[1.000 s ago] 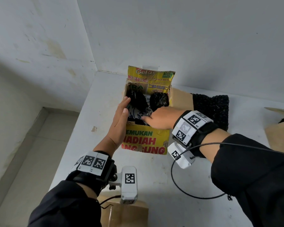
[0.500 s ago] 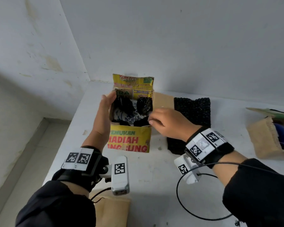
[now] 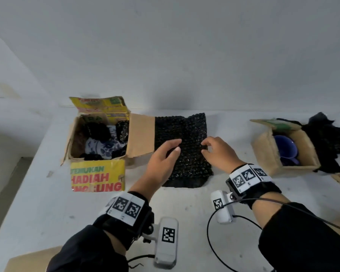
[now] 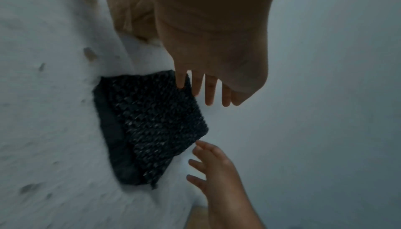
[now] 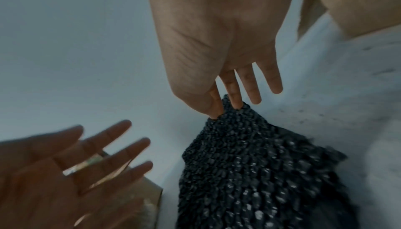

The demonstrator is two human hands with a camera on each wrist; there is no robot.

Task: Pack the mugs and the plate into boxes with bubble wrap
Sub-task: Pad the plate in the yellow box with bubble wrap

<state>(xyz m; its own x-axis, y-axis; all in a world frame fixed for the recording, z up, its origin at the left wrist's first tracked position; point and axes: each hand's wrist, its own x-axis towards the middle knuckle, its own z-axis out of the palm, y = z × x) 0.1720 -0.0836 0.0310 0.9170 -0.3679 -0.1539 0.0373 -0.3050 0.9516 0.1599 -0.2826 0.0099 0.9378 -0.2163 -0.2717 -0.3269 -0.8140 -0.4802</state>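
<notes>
My right hand point(image 3: 217, 154) pinches the black bubble wrap point(image 3: 186, 152) between thumb and forefinger (the other fingers stay straight); my left hand point(image 3: 161, 160) hovers over its left part, fingers relaxed, holding nothing. The sheet lies at the worktop's point(image 3: 47, 209) back edge, partly on a flap of the yellow box point(image 3: 98, 177), which holds a patterned mug point(image 3: 104, 147). Toward the right edge, a brown box point(image 3: 294, 165) holds blue mugs point(image 3: 286, 149).

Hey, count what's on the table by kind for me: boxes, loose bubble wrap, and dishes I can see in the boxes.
Open cardboard boxes: 2, a yellow printed box and a plain brown box
Black bubble wrap sheets lying flat: 1
Dishes visible: 2, a blue-and-white patterned dish and a blue dish
Total: 5
</notes>
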